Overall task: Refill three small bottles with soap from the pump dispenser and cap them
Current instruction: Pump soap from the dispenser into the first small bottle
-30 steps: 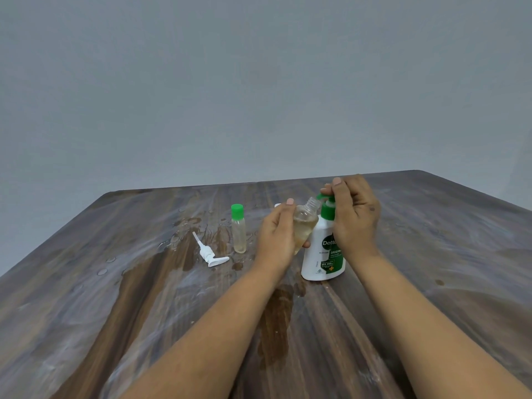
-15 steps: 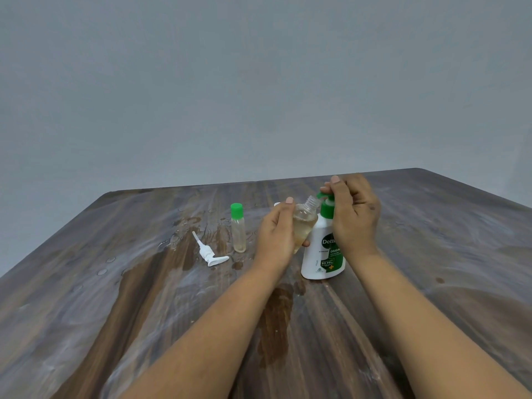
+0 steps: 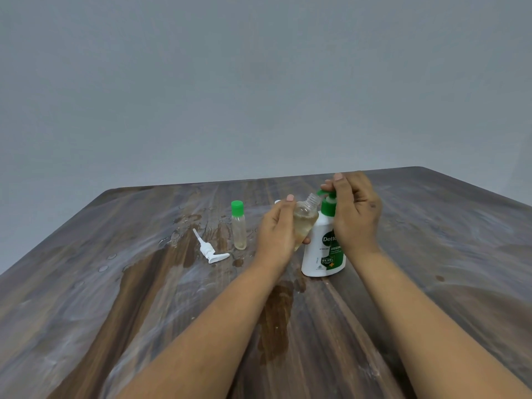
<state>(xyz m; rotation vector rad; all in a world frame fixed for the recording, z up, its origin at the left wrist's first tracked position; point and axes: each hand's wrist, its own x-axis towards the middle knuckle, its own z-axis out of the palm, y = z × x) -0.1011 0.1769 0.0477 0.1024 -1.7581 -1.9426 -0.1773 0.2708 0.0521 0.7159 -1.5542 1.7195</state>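
My left hand (image 3: 277, 230) holds a small clear uncapped bottle (image 3: 305, 223), tilted with its neck under the spout of the white and green pump dispenser (image 3: 324, 249). The bottle is partly filled with yellowish soap. My right hand (image 3: 355, 214) rests over the green pump head (image 3: 325, 193), fingers curled on it. A second small bottle (image 3: 238, 226) with a green cap stands upright to the left, holding pale liquid. A small white object (image 3: 277, 201) peeks out behind my left hand; I cannot tell what it is.
A loose white pump head with its tube (image 3: 209, 249) lies on the wooden table (image 3: 144, 312) left of the capped bottle. Wet spots and droplets mark the table around the bottles. A grey wall rises behind the table's far edge.
Almost nothing has moved. The right hand's fingers sit slightly lower on the pump head than a second ago; the left hand keeps the bottle at the spout.
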